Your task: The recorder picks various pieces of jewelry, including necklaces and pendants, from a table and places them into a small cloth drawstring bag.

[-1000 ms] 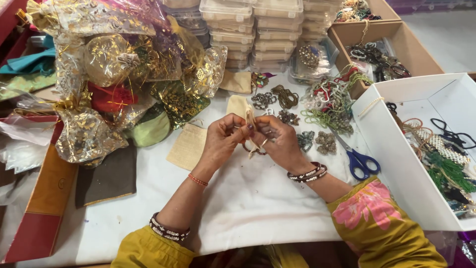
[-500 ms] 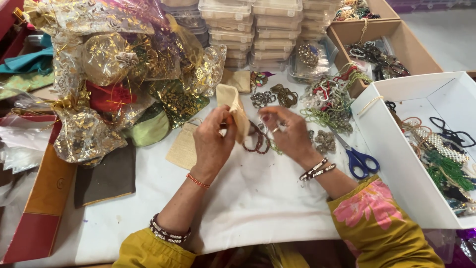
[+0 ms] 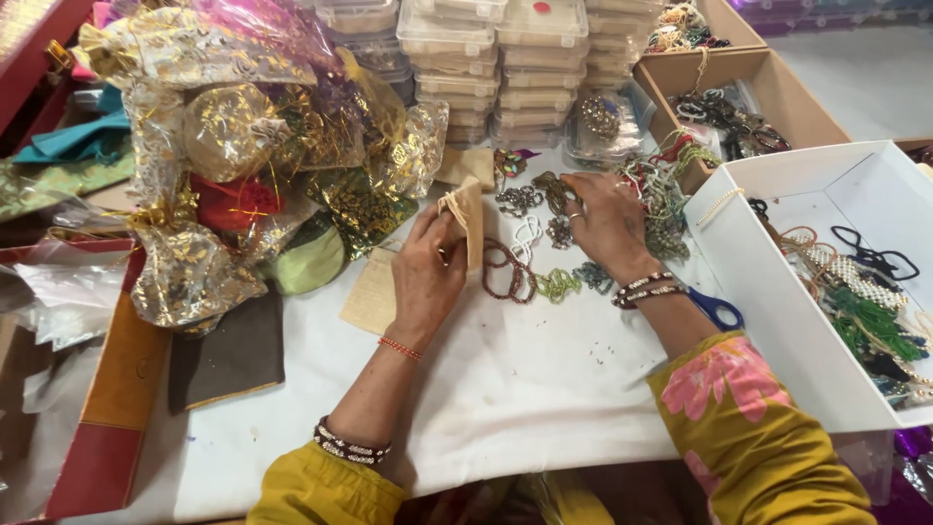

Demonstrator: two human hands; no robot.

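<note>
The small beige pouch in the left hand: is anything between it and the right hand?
Yes. Between the beige pouch in the left hand and the right hand, bead bracelets lie on the white cloth. They lie flat.

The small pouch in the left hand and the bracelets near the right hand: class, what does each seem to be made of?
The pouch looks like beige woven cloth, matte, with a drawstring top. The bracelets appear to be strung beads, some metallic and some dull, probably metal, glass or plastic; which one cannot be told.
</note>
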